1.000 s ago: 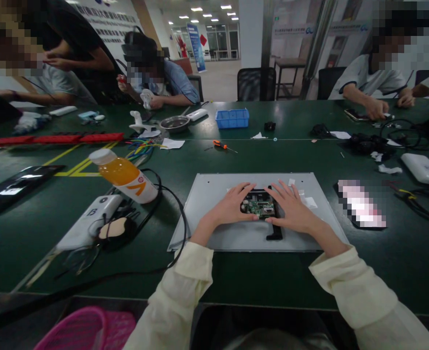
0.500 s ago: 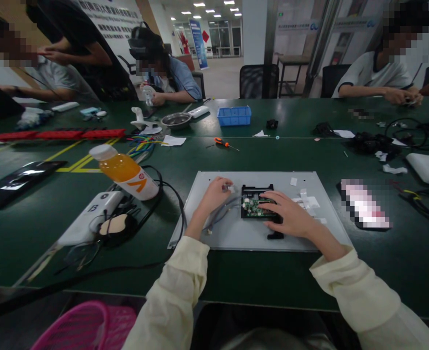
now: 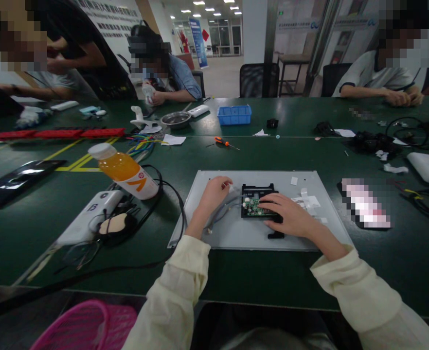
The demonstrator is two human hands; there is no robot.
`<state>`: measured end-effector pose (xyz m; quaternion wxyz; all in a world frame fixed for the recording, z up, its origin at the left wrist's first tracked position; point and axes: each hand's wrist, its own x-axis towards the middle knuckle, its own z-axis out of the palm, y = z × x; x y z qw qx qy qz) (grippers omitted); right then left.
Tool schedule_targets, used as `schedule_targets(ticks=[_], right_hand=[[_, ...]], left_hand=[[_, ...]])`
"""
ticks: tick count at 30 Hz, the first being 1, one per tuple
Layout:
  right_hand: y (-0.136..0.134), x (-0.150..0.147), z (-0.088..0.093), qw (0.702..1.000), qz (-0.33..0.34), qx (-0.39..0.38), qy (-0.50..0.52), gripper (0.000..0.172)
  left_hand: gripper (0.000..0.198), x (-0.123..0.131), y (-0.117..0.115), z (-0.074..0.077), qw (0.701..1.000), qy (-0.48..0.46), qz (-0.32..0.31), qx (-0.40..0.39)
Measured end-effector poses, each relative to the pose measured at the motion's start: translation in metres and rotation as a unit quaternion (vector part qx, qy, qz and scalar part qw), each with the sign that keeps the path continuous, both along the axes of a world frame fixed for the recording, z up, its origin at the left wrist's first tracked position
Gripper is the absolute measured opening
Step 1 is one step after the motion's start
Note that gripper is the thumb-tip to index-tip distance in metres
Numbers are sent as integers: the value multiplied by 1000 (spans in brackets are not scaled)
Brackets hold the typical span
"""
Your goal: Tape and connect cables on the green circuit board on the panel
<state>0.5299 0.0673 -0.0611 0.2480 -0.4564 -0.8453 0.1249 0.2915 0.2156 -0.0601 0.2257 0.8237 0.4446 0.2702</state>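
Observation:
A green circuit board [image 3: 253,207] sits in a black plastic frame [image 3: 257,187] on a pale grey panel [image 3: 229,238]. Over the right part of the board lies my right hand [image 3: 291,214], its fingers across the top and the thumb at the near edge, gripping it. Just left of the frame, my left hand [image 3: 214,197] is raised with its fingertips pinched together. A small whitish, clear bit shows at those fingertips, too small to name. Grey cables [image 3: 223,214] run from the board's left side across the panel, below the left hand.
Right of the panel lies a phone [image 3: 364,204]. An orange drink bottle [image 3: 127,172], a white power bank [image 3: 92,214] and black cables stand left. Farther back are a screwdriver [image 3: 226,143], a blue basket [image 3: 234,115] and a metal bowl [image 3: 176,119]. Several people sit or stand around the table.
My left fingertips have shifted slightly, and less of the small clear bit shows. My right hand stays on the board.

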Motion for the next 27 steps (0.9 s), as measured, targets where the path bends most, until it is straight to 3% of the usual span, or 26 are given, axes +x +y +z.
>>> schedule_targets(ticks=[4,7,13,20,27], right_hand=[[0,0,0,1000,0,-3,1,45],[0,0,0,1000,-1,-1,0,45],[0,-1,1,1000,-5,0,-4,44],[-1,-1,2,1000,-8,-1,-13,44],[-1,-1,2,1000,-10,-7,-10,45]], left_hand=[[19,4,-1,3,983,-138,22,-115],[20,9,-4,2,970,-176,22,-165],[16,17,-10,-4,982,-125,10,-142],[15,15,-12,-8,995,-33,65,-68],[15,17,-18,-5,993,-31,81,-77]])
